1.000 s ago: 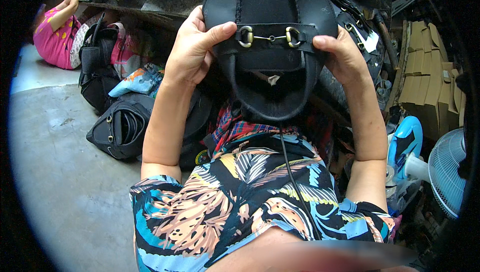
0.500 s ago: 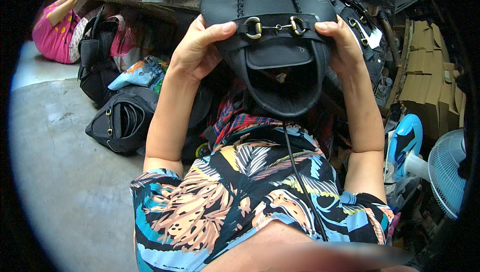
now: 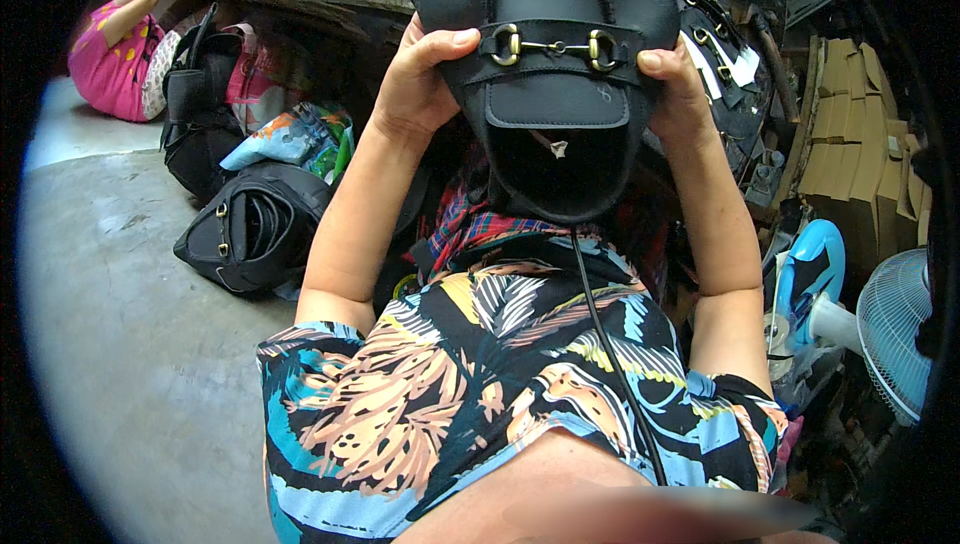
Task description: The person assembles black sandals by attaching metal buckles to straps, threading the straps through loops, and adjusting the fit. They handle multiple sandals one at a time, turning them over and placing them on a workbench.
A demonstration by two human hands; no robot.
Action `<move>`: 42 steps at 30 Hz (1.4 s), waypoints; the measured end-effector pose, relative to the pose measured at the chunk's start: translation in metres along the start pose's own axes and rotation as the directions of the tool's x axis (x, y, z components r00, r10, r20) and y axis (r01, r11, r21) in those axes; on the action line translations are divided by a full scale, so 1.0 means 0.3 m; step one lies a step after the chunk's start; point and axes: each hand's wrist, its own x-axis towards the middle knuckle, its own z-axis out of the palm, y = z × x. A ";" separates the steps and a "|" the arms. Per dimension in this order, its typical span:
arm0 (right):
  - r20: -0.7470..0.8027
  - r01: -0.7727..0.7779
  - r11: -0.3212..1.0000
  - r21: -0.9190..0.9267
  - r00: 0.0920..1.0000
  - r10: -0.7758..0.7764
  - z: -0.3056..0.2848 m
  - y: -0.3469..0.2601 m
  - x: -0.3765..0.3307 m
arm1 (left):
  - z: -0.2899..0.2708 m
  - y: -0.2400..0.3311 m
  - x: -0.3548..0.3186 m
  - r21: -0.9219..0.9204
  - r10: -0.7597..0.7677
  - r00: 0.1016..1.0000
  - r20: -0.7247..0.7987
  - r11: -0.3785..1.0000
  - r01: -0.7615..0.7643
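Between my two hands is a black leather loafer upper (image 3: 557, 104), its opening facing me. A brass-coloured horsebit (image 3: 557, 48) crosses its front strap, and stitched seams run along the toe part beyond. My left hand (image 3: 418, 79) grips the left side, thumb lying on top beside the strap end. On the opposite side my right hand (image 3: 682, 89) holds it the same way, with the thumb by the strap. The other fingers of both hands are mostly hidden under the leather. A small pale scrap (image 3: 558, 150) shows inside the opening.
Bundled black uppers (image 3: 255, 229) lie on the grey floor (image 3: 120, 294) at left, beside a colourful plastic bag (image 3: 290, 139). A person in pink (image 3: 105, 69) is at far left. More uppers (image 3: 720, 59), cardboard (image 3: 855, 134) and a fan (image 3: 890, 334) are at right.
The loafer upper has tilted slightly and shifted a little, so its opening shows more darkly. Both hands keep their hold on its sides.
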 end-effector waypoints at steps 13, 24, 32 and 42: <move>-0.132 -0.112 0.944 -0.310 0.988 0.073 0.041 -0.055 -0.022 | 0.022 0.077 -0.046 0.325 0.097 0.986 -0.139 0.945 -0.047; -0.125 0.037 0.999 0.020 0.992 -0.035 0.023 0.029 -0.010 | 0.011 0.050 -0.019 0.328 -0.002 0.991 -0.131 0.944 0.045; -0.136 0.046 0.994 0.095 0.990 -0.032 0.003 0.053 -0.023 | 0.007 0.008 -0.026 0.191 0.054 0.997 -0.053 0.981 -0.043; -0.130 -0.020 0.995 0.100 0.991 0.033 -0.060 0.061 -0.007 | -0.020 0.043 -0.018 0.379 -0.020 0.993 -0.117 0.923 0.063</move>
